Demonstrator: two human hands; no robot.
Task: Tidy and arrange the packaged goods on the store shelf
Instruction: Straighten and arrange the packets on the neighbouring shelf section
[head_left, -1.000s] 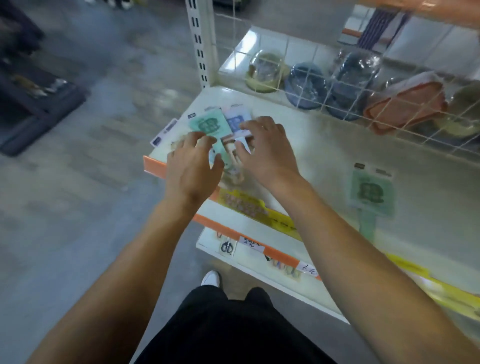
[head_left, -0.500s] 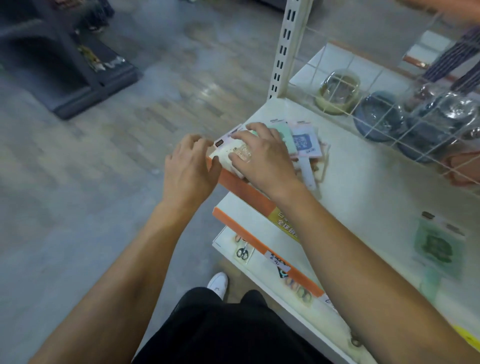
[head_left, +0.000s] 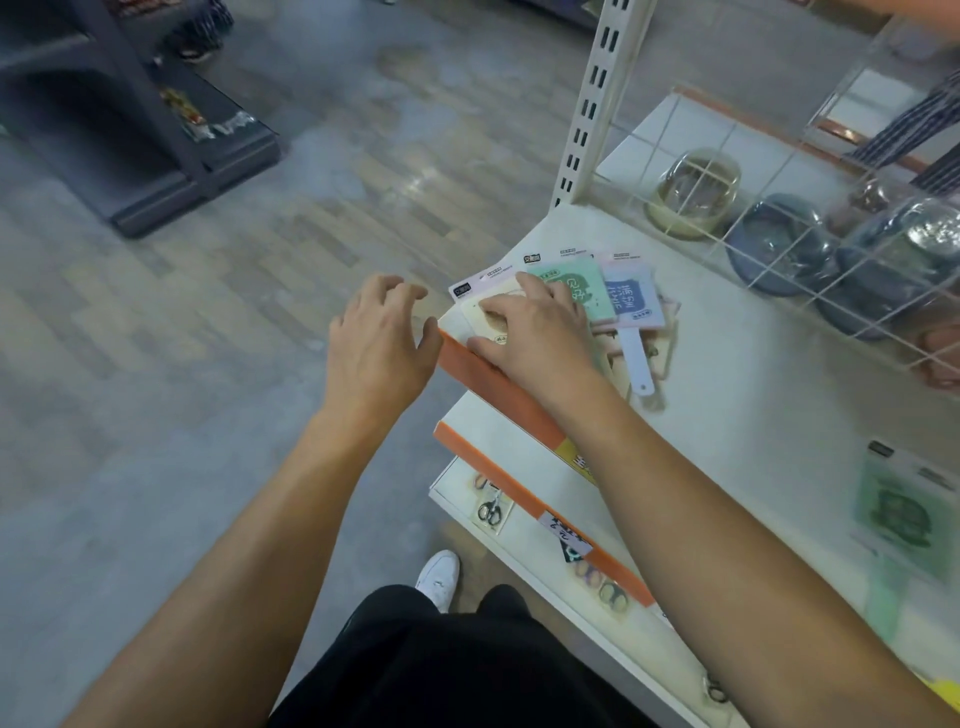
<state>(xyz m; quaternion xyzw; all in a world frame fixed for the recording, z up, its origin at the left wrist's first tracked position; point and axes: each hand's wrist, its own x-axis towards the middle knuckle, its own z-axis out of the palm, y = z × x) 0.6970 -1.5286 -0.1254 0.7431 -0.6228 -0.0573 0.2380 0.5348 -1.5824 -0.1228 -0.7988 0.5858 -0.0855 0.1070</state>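
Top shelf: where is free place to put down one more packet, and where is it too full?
Bare shelf lies between the fanned packet pile, the wire divider and the lone green packet. The corner is crowded: the right hand presses on the pile, with the left hand at the edge.

Shelf board (head_left: 737, 395): painted sheet metal, cream, smooth, faint sheen; front edge strip (head_left: 498, 384) orange plastic, matt. Slotted upright (head_left: 597, 98), far: white enamelled metal. Wire divider (head_left: 810, 244): thin white coated wire. Packaged goods (head_left: 582, 291) at the left corner: printed card backs in pastel green, blue and pink, satin, one with a glossy white plastic handle (head_left: 636, 353). Bowls (head_left: 779, 249) behind the wire: wrapped in shiny clear film. Floor (head_left: 260, 270): wood-pattern planks, dull grey, lightly reflective.
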